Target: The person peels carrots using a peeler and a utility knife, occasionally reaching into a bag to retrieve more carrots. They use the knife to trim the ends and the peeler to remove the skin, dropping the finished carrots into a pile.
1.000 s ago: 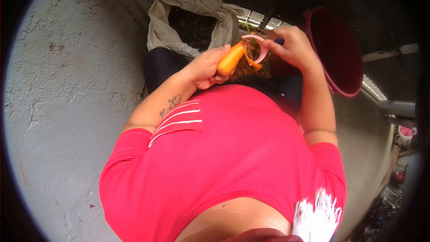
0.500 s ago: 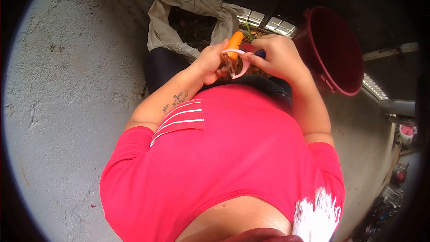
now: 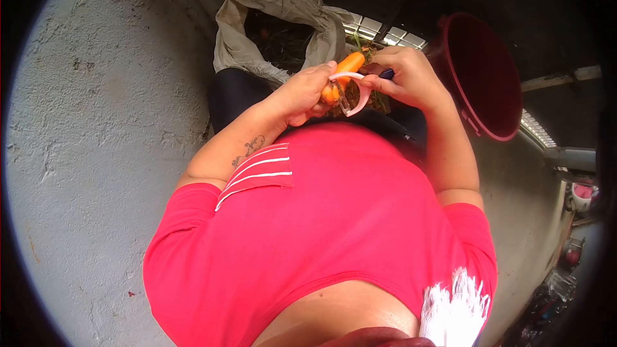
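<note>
My left hand [image 3: 307, 94] is wrapped round an orange carrot [image 3: 350, 63], which slants up to the right out of my fingers. Its lower end also shows orange by my fingertips. In my right hand [image 3: 409, 79] is a peeler [image 3: 364, 96] with a pale pink, Y-shaped head and a dark blue handle mostly covered by my fingers. The peeler's head overlaps the carrot in this view, with its blade side toward my left fingertips.
A whitish woven sack [image 3: 232, 42] with its mouth rolled open stands beyond my left hand, dark plant matter inside. A large dark red bucket [image 3: 464, 112] is at the right. A rough grey wall [image 3: 96, 154] rises on the left.
Both hands have shifted slightly to the right. The carrot has tilted further right and its lower end now shows past the peeler's head.
</note>
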Demonstrator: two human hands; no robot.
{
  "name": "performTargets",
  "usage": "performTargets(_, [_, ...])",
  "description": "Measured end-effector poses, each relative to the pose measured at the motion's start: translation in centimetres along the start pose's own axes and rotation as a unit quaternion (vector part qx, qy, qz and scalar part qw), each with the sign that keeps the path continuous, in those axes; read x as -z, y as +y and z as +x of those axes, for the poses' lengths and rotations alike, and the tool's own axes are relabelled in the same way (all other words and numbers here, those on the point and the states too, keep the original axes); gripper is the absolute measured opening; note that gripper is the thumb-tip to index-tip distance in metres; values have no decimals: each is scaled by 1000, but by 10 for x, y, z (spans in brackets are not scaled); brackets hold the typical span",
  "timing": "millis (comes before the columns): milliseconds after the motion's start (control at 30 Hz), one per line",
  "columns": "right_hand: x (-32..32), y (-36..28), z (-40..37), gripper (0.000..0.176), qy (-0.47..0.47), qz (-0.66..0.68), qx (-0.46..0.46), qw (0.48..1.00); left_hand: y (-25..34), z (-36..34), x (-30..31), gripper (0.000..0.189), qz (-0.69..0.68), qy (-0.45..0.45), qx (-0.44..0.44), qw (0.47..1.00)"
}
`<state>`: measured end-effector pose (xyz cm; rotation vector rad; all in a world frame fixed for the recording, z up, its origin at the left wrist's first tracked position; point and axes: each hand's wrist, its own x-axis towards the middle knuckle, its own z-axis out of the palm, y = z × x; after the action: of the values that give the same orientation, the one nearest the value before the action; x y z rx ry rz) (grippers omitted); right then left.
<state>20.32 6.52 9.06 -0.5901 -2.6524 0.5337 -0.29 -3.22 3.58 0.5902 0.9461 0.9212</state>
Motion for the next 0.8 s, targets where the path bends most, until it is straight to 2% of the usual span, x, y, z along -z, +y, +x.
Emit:
performTargets(100, [-1, 10, 0, 31, -16, -9, 14, 1000, -3, 1, 2, 40, 2, -4, -2, 1000])
performTargets(200, [2, 20, -1, 19, 17, 46, 1, 999, -2, -2, 5, 43, 4, -28, 6, 1000])
performTargets(267, [8, 45, -3, 14, 6, 57, -52, 997, 0, -1, 10, 46, -30, -59, 23, 998])
performTargets(333, [10, 60, -2, 30, 2, 32, -81, 996, -1, 1, 17, 49, -64, -89, 41, 993])
performTargets(400, [13, 71, -1, 36, 4, -147, -165, 975, 2, 5, 22, 52, -95, -123, 59, 986])
performTargets(533, [21, 84, -12, 41, -24, -282, -304, 910, 8, 2, 17, 53, -104, -89, 45, 990])
performTargets(567, [21, 81, -16, 40, 18, -277, -285, 917, 9, 3, 13, 52, -117, -65, 47, 990])
performTargets(667, [16, 44, -15, 39, 60, -84, -189, 977, 1, 11, 9, 48, -115, -22, 42, 992])
performTargets(733, [16, 3, -5, 39, 5, -45, -121, 992, -9, 20, 10, 46, -94, 1, 33, 995])
performTargets(800, [-2, -4, -1, 39, -3, -65, -56, 996, -18, 27, 10, 43, -69, 30, 22, 997])
